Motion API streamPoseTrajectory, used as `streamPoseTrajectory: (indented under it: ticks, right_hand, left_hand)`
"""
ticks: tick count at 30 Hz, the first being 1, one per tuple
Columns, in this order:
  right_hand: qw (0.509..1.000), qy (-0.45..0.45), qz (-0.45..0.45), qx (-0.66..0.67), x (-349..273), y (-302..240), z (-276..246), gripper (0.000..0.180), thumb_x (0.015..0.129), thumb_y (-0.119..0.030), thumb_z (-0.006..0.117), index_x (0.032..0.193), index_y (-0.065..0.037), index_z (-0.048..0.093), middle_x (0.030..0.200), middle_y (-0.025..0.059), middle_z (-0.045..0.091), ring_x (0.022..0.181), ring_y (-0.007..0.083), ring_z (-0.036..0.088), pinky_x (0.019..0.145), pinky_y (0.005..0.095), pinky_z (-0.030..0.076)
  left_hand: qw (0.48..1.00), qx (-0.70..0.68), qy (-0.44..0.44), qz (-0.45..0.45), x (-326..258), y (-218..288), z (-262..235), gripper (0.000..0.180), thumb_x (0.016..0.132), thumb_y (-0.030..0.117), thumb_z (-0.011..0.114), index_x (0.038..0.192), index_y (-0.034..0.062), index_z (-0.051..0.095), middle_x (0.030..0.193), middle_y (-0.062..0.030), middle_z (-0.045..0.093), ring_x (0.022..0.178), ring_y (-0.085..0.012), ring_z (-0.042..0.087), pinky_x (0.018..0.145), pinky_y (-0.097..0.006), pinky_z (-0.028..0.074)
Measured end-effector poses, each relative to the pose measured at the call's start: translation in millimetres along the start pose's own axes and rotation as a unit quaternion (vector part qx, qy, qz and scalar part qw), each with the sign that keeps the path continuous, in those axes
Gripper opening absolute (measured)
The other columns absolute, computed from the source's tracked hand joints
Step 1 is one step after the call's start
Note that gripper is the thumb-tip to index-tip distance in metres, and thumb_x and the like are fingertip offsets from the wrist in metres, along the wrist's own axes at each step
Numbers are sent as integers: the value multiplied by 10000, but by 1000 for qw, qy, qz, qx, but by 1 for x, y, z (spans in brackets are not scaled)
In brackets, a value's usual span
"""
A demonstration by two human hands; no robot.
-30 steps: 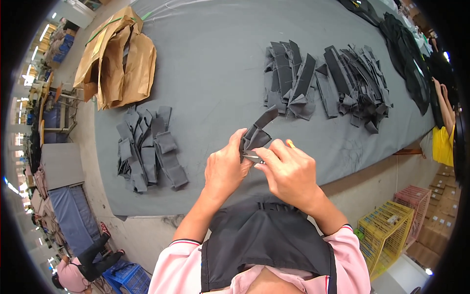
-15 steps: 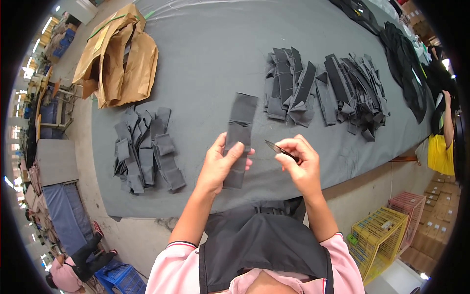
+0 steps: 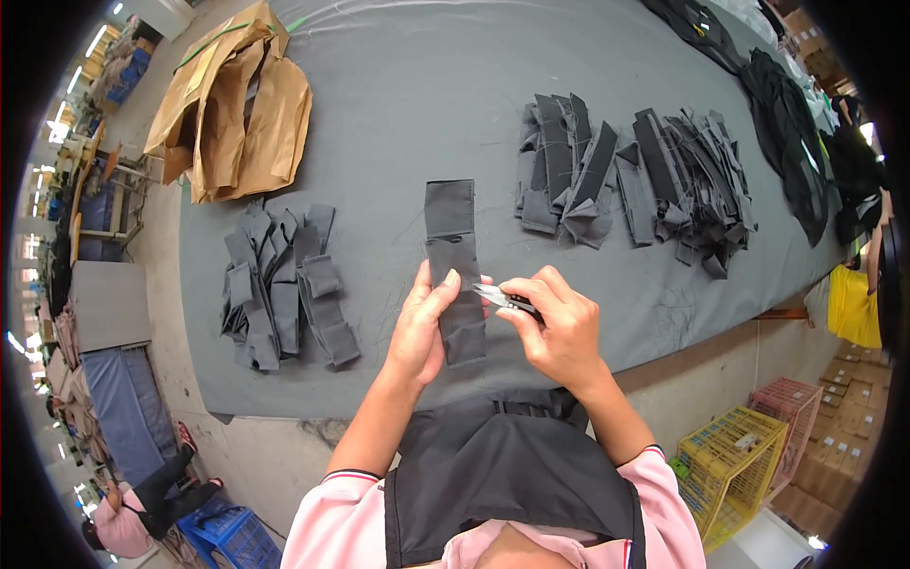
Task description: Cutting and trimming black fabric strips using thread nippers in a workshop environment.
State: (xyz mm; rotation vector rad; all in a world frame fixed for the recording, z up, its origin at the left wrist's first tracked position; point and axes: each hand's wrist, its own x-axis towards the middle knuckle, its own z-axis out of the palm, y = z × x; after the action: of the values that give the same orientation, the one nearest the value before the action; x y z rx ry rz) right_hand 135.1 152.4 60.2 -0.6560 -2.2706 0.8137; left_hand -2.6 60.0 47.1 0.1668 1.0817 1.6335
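Observation:
My left hand [image 3: 423, 318] is closed on a long dark grey fabric strip [image 3: 450, 207], thumb on top and fingers beneath. The strip has stitched folds across it and stands roughly upright in front of me. In my right hand [image 3: 557, 327] I grip small thread snips [image 3: 495, 297] with black handles and bright blades. Their tips are at the strip's right edge, close to my left fingertips. Several similar strips lie in a pile [image 3: 275, 284] to the left. Two more heaps, a nearer one [image 3: 564, 166] and a frayed one [image 3: 687, 180], lie to the right.
A brown paper bag [image 3: 237, 123] stands at the table's far left. Loose threads [image 3: 668, 303] are scattered on the grey table cover [image 3: 379, 104]. Black garments [image 3: 782, 133] lie along the right edge. Yellow [image 3: 735, 460] and red crates [image 3: 791, 408] stand below on the right.
My right hand has moved left, bringing the snips from beside the strip to its right edge. The strip has turned more upright and shifted slightly left.

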Motion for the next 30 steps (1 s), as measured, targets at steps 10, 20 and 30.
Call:
streamPoseTrajectory:
  ticks: [10,20,30]
  right_hand:
    - [957,-74,180,215,-15,11,3,179,715,-36,698,873,-10,615,737,58,522,595,130,507,528,246,406]
    - [997,-33,38,63,-40,-10,-6,248,666,-46,729,893,-52,629,728,52,522,527,167,515,470,284,409]
    - [989,-74,-78,-105,-40,-9,-2,283,648,-115,730,905,-56,627,709,30,478,528,166,475,476,290,373]
  left_hand:
    - [992,-98,-1,-85,5,2,-15,311,943,300,493,1119,58,408,1026,-129,597,876,-215,615,750,-394,542]
    - [992,-85,92,-26,21,13,-19,327,945,353,463,1077,53,456,1001,-106,598,813,-211,616,646,-403,566]
    - [992,-85,90,-27,13,11,-13,301,944,334,478,1081,68,444,993,-109,595,807,-215,620,636,-409,565]
